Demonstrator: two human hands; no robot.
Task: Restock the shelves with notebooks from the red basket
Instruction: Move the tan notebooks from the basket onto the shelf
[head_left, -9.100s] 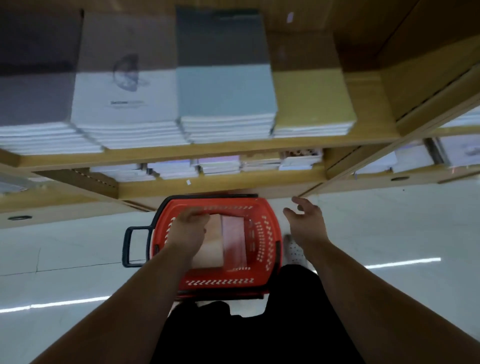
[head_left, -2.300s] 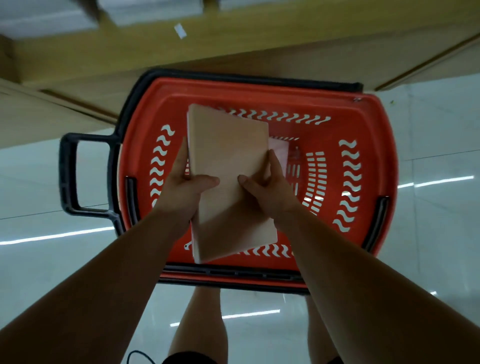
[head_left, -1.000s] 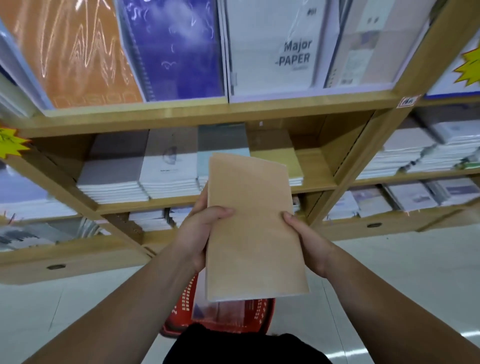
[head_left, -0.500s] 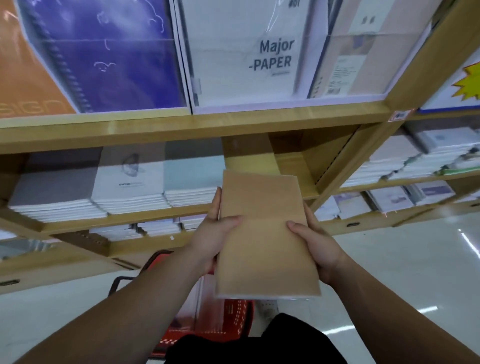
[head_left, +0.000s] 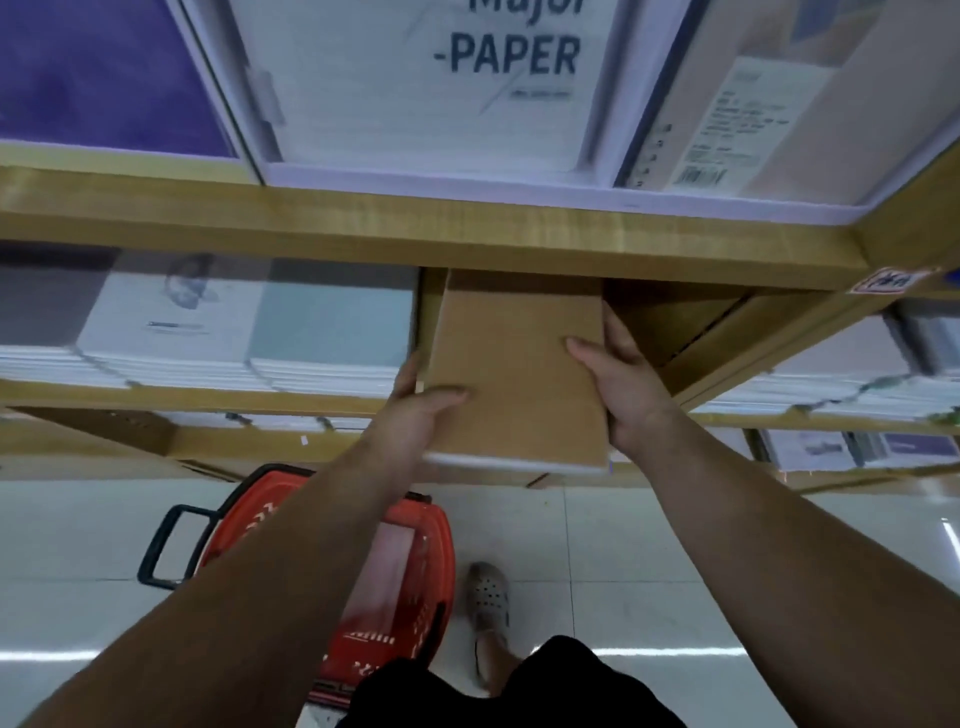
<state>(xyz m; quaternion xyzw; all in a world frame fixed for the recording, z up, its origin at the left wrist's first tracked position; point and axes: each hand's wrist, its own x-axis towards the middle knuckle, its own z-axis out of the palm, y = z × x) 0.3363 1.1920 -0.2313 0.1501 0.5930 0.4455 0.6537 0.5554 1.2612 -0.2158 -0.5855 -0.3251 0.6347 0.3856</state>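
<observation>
Kraft notebooks (head_left: 514, 364) moved into shelf (head_left: 208, 400) beside blue stack (head_left: 332, 332).

Soft overhead light, motion-blurred, wide-angle warp.

Matt kraft-paper notebooks (head_left: 519, 364), wooden shelf (head_left: 415, 228), glossy floor (head_left: 675, 545)

Both hands — left hand (head_left: 415, 415), right hand (head_left: 626, 387) — hold brown notebooks (head_left: 519, 374) at the shelf (head_left: 426, 234)
</observation>
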